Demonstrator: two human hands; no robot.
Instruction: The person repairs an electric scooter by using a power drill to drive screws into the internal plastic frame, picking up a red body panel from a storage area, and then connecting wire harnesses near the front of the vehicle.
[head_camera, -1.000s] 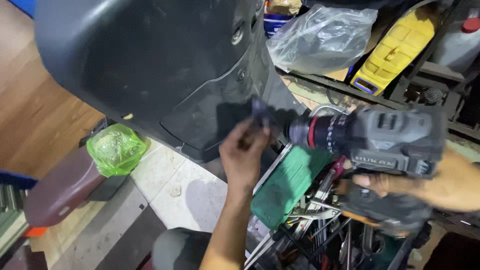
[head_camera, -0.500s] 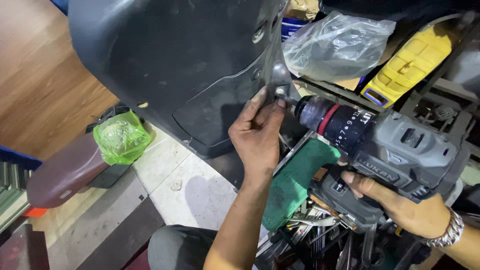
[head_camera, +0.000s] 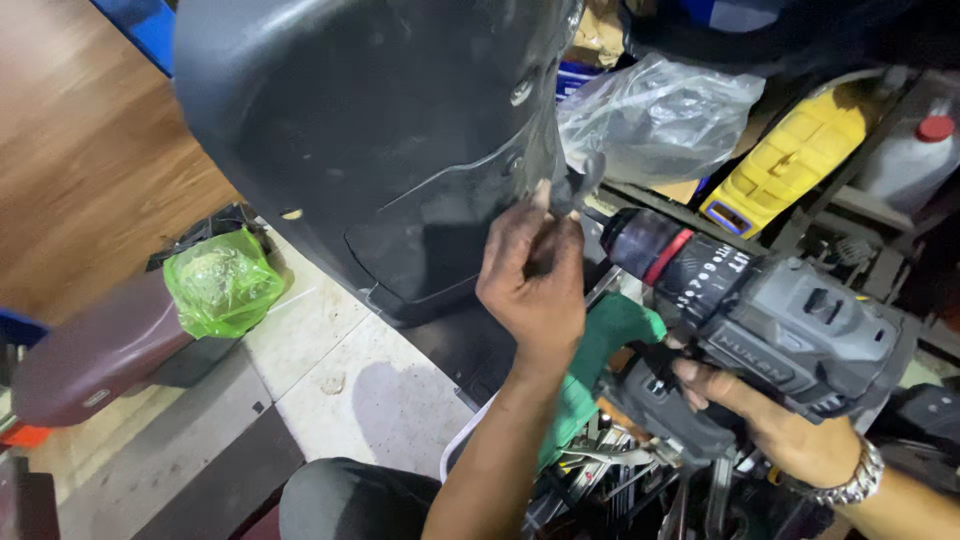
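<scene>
Head view: right hand (head_camera: 790, 435) clenched on the grey cordless drill (head_camera: 790, 325), heavy and rigid so best held by the handle, its chuck just right of the dark plastic panel (head_camera: 370, 130), left hand (head_camera: 535, 275) pinching the bit there.

**Colours around your drill grip**

Your right hand (head_camera: 790, 435) has a dark grey drill (head_camera: 790, 330) with a red ring round its black chuck. Just under your left hand (head_camera: 535, 285) there's a green cloth (head_camera: 600, 345). The panel (head_camera: 380, 130) above is matte black. Past the drill: a yellow container (head_camera: 795, 160). Far left of your grip, a bright green bag (head_camera: 220, 280).
</scene>
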